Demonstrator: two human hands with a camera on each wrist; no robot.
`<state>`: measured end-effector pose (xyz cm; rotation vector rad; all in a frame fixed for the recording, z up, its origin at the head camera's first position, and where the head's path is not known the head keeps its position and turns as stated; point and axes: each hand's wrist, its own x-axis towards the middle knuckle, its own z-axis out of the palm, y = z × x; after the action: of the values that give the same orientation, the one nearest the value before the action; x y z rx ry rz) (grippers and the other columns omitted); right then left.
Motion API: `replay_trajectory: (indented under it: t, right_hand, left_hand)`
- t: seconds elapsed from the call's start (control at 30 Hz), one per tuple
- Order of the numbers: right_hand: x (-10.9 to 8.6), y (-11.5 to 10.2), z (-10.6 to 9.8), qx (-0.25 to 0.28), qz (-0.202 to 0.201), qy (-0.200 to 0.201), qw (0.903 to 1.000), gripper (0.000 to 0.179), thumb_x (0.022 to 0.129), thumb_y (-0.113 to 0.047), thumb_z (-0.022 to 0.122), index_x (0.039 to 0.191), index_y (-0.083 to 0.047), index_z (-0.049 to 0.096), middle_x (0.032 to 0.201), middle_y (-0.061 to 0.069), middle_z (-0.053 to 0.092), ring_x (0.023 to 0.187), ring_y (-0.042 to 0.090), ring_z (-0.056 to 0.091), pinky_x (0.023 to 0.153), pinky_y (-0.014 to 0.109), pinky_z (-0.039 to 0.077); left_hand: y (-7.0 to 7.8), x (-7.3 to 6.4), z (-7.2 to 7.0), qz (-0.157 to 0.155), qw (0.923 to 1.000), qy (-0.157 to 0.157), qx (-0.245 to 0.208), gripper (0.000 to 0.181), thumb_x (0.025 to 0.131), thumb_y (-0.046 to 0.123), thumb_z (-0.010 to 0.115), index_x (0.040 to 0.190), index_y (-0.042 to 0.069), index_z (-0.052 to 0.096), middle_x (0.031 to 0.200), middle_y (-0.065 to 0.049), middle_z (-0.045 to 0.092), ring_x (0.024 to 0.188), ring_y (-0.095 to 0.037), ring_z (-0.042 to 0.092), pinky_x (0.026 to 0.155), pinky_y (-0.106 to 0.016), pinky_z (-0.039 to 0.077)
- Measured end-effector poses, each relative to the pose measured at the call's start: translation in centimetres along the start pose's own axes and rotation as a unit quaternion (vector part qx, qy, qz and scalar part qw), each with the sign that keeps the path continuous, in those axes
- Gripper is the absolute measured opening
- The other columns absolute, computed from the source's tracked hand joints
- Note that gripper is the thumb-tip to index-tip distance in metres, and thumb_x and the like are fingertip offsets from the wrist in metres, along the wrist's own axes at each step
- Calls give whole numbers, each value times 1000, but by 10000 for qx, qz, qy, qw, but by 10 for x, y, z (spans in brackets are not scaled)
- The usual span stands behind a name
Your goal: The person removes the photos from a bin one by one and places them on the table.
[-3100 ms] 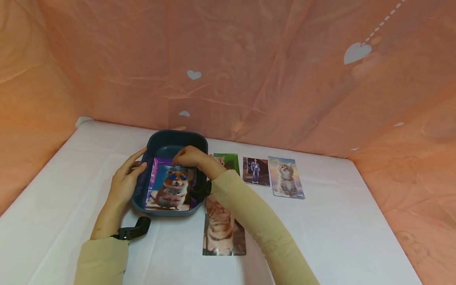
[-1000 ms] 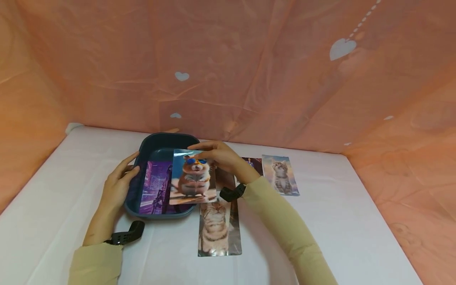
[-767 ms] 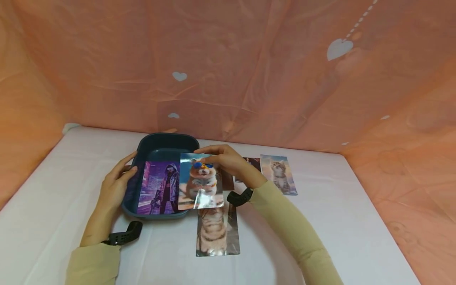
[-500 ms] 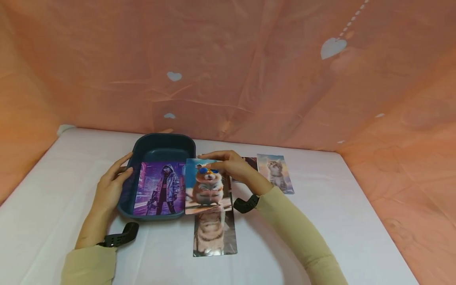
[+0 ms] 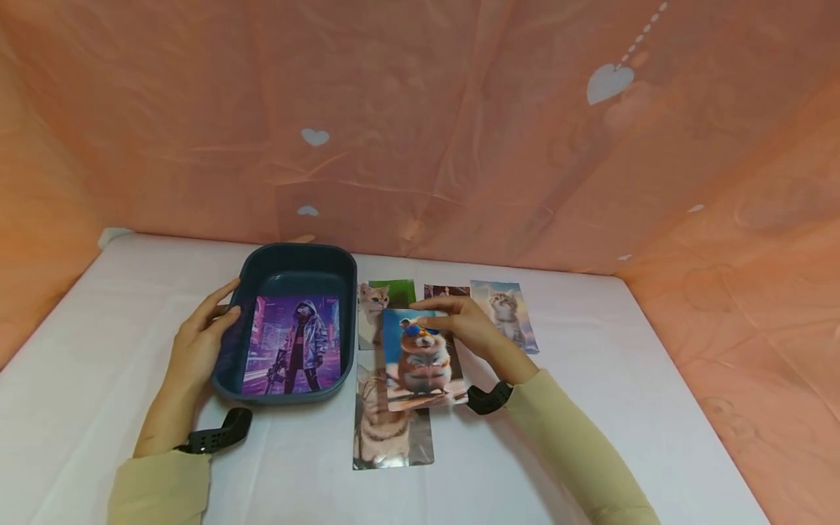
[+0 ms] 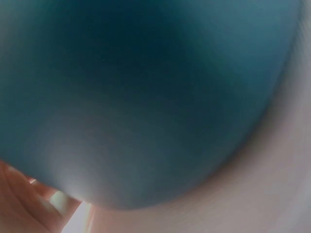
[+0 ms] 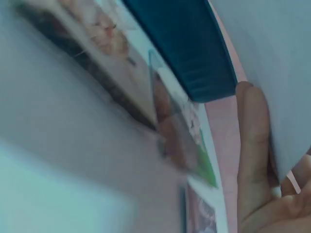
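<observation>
In the head view my right hand pinches a hamster picture card by its upper edge, thumb in front. The card shows a hamster in blue sunglasses and overlaps the cat pictures below it. In the right wrist view the card's pale back lies against the fingers. My left hand rests at the left side of a dark blue plastic tray, its index finger and thumb at the rim. A purple card of a hooded figure lies inside the tray. The left wrist view is mostly filled by the blurred tray wall.
On the white table, a tabby cat picture lies at the front and a cat picture with green behind it. To their right are a partly covered dark card and a kitten card. An orange cloth hangs behind.
My right hand has lifted the hamster card out of the tray and carried it right and nearer, uncovering the purple card. The left hand stays at the tray; the view has shifted slightly.
</observation>
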<state>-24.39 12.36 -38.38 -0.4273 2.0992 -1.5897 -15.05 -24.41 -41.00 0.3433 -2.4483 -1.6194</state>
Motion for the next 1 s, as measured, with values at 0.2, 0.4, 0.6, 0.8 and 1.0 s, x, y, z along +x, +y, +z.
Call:
replay_trajectory:
  t: [0.2,0.4,0.6,0.8,1.0]
  right_hand:
    - [-10,13,-8,50,19,261,9996,35,87,-9,68,121,-2,65,126,9,62,81,6,61,67,26,48]
    - [-21,23,-19,-4,-206,329,9992,36,87,-5,67,122,4,63,121,11,65,106,14,62,84,31,52]
    - [-34,29,-30,-83,112,330,9994,38,89,-6,64,125,4,60,133,16,52,118,31,55,95,41,48]
    - [-42,35,-36,-385,252,565,9973,37,87,-12,69,122,-1,64,134,15,55,123,30,52,92,37,49]
    - [-47,41,-41,-413,20,503,9979,37,86,-8,68,121,4,63,129,19,60,118,24,56,87,29,50]
  left_hand:
    - [-3,0,-2,-51,10000,-20,-18,49,100,37,45,148,29,37,106,17,50,89,7,44,81,-27,35]
    - [-3,1,-1,121,9998,20,-126,48,100,34,47,147,28,40,95,28,48,87,9,47,78,-23,36]
    - [-3,1,1,160,9995,4,-259,48,99,32,48,147,27,41,93,31,50,87,9,48,77,-18,37]
    - [-4,1,1,107,9996,-7,-279,48,99,33,48,147,28,40,94,29,50,88,7,49,77,-18,38]
    - [-4,2,1,70,9998,-22,-195,49,99,34,47,147,29,39,95,29,49,87,8,48,77,-20,37]
